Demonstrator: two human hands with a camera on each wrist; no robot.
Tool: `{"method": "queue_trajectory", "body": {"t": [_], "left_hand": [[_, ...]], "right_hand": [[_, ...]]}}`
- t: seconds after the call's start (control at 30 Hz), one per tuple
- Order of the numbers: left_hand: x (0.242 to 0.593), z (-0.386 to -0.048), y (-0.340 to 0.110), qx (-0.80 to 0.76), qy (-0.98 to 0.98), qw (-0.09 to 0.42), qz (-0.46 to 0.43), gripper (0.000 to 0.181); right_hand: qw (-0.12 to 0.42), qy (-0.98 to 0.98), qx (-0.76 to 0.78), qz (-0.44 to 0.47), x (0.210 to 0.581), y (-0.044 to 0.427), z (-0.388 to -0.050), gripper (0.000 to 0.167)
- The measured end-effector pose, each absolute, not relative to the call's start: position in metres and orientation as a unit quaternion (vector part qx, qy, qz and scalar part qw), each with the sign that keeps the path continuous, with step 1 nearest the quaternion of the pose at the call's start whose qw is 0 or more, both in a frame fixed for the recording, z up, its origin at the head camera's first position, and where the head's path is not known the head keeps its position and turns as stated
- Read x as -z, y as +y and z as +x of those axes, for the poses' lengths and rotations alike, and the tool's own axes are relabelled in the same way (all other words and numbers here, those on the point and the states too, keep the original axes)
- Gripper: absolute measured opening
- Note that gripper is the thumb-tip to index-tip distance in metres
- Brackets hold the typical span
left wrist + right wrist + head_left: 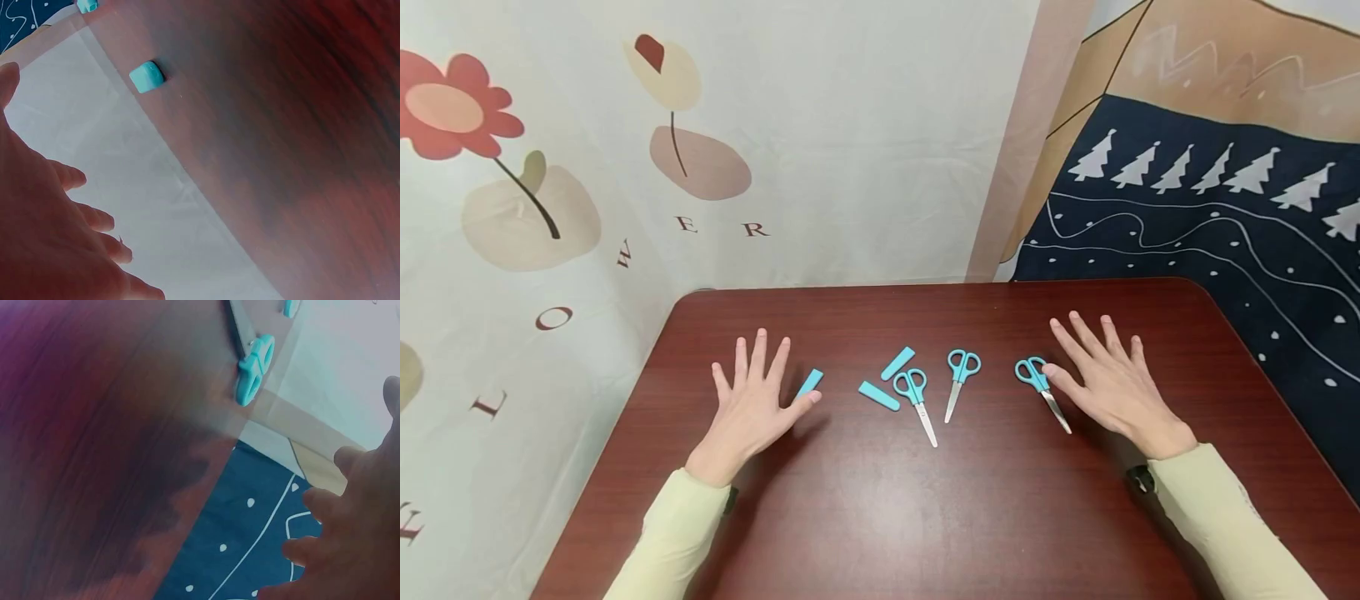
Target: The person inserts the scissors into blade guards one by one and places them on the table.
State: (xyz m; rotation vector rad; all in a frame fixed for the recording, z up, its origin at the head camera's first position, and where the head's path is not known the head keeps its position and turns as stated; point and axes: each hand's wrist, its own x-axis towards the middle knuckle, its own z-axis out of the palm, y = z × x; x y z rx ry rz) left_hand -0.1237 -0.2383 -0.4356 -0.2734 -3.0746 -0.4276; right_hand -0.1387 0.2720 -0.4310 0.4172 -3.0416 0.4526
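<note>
My left hand is spread with straight fingers over the left of the table and holds nothing. Just right of it lies a turquoise blade cover, partly hidden by the thumb; the cover also shows in the left wrist view. My right hand is spread too, its thumb overlapping the handle of the right-hand scissors in the head view. In the right wrist view those scissors lie apart from the fingers. Two more turquoise scissors, one in the middle and one behind it, lie with blades bare.
Two more turquoise covers, an upper one and a lower one, lie left of the middle scissors. Everything is on a dark red-brown wooden table. A pale flower-print curtain and a dark blue tree-print cloth hang behind it.
</note>
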Motion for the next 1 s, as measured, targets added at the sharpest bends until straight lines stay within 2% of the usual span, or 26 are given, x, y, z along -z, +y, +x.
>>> {"method": "queue_trajectory", "body": {"t": [0.4,1.0], "left_hand": [[0.433,-0.121,-0.238,0.154,-0.985,0.006,-0.084,0.098],[0.433,-0.115,-0.235,0.163,-0.983,0.013,-0.085,0.096]], "right_hand": [[0.026,-0.973,-0.158,0.166,0.43,0.25,-0.139,0.077],[-0.001,-0.967,-0.133,0.218,0.44,0.208,-0.143,0.083]]}}
